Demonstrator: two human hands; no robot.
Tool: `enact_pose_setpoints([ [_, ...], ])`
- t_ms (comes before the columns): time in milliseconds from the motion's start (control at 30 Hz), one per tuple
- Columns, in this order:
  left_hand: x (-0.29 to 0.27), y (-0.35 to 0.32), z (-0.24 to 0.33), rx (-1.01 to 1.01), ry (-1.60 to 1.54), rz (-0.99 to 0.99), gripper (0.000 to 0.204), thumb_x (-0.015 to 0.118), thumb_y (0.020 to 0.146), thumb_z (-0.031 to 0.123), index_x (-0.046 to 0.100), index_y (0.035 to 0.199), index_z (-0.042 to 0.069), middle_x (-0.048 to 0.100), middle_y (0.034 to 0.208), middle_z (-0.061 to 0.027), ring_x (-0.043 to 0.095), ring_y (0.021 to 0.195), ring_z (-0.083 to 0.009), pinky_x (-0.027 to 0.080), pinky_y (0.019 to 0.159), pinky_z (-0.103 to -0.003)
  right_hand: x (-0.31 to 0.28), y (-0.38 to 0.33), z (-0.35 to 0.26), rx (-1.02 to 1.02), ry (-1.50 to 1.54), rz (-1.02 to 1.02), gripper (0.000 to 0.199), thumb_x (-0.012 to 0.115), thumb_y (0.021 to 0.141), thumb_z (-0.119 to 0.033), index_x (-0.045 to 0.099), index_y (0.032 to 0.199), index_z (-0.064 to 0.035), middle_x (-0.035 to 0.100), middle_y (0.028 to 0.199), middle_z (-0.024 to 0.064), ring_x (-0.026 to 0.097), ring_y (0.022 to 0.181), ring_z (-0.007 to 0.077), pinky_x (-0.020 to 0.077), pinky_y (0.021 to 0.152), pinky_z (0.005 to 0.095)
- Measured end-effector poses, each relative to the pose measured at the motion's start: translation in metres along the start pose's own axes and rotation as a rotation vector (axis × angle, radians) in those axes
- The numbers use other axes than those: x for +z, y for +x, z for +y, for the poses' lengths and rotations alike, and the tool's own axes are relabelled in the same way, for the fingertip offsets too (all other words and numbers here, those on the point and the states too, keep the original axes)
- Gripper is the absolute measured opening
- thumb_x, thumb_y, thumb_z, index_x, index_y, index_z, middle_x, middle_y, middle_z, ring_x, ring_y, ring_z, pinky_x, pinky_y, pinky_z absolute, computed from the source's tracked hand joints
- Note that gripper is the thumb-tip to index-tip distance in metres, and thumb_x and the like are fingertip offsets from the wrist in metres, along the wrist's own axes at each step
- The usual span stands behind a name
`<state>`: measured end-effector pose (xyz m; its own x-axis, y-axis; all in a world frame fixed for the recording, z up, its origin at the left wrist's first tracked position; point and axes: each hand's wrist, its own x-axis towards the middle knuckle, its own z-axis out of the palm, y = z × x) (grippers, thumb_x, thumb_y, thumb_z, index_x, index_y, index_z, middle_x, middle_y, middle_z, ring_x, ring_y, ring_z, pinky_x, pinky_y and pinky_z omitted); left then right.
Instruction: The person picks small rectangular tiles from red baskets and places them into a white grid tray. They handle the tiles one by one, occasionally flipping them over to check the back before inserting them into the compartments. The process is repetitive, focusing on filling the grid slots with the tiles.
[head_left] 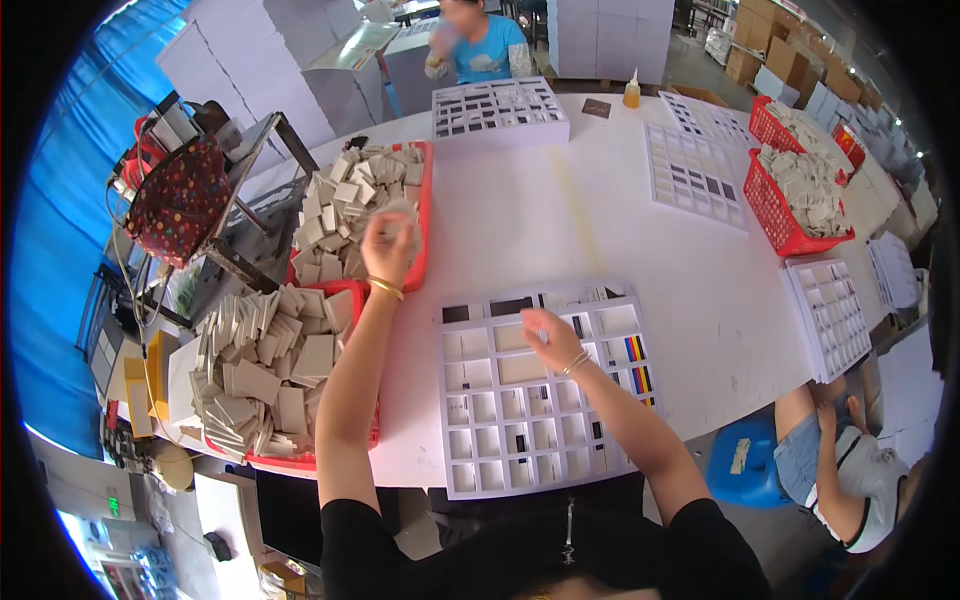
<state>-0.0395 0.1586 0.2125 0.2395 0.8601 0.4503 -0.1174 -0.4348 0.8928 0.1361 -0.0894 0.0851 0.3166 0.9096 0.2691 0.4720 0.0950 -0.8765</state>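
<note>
At the far left a spotted bag [178,200] hangs on a metal stand, and just right of it two red trays sit on the white table [520,240] — the near tray [352,292] heaped with beige tiles [262,370], the far tray [425,215] holding a looser pile. The left hand [388,245] reaches into that far pile with fingers curled around a pale tile [392,215]; the blur keeps me from telling how firmly it is held. Further right, the right hand [548,340] rests on a white sample board [545,395], fingers bent loosely down onto a cell — whether it pinches anything I cannot tell. The board lies flat in front of the person, its long axis running away from the body, slightly tilted to the right. By my judgement the filling has barely begun: a few dark and striped chips sit in cells, most are bare. Beyond, more boards and a red basket [790,215] of tiles stand at the right.
</note>
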Motion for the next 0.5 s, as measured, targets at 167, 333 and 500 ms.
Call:
enact_pose_setpoints([
  [167,0.034,-0.113,0.05,-0.406,-0.334,-0.635,0.013,0.067,0.086,0.008,0.057,0.095,0.008,0.062,0.087,-0.0019,0.061,0.071,-0.0098,0.051,0.06,-0.025,-0.031,0.014,-0.068,0.353,0.645,-0.008,0.037,0.051,0.096,-0.036,0.057,0.118,-0.0063,0.062,0.101,0.005,0.057,0.085,0.0091,0.0448,0.067,0.0235],
  [333,0.046,-0.186,0.045,-0.518,-0.516,-0.721,0.014,0.068,0.084,0.006,0.059,0.094,0.007,0.061,0.096,-0.0013,0.061,0.08,-0.011,0.051,0.069,-0.026,-0.043,-0.004,-0.079,0.386,0.711,-0.294,0.031,0.051,0.096,-0.03,0.061,0.112,-0.0054,0.059,0.082,-0.0006,0.05,0.064,0.0039,0.0393,0.055,0.019],
  [500,0.041,-0.216,0.052,-0.527,-0.469,-0.639,0.042,0.067,0.084,0.006,0.044,0.119,0.009,0.062,0.098,-0.0057,0.062,0.079,-0.0115,0.051,0.069,-0.025,-0.042,-0.029,-0.095,0.417,0.64,-0.338,0.029,0.059,0.091,-0.022,0.06,0.111,-0.0015,0.063,0.086,0.0032,0.057,0.06,0.0072,0.0404,0.044,0.0188],
])
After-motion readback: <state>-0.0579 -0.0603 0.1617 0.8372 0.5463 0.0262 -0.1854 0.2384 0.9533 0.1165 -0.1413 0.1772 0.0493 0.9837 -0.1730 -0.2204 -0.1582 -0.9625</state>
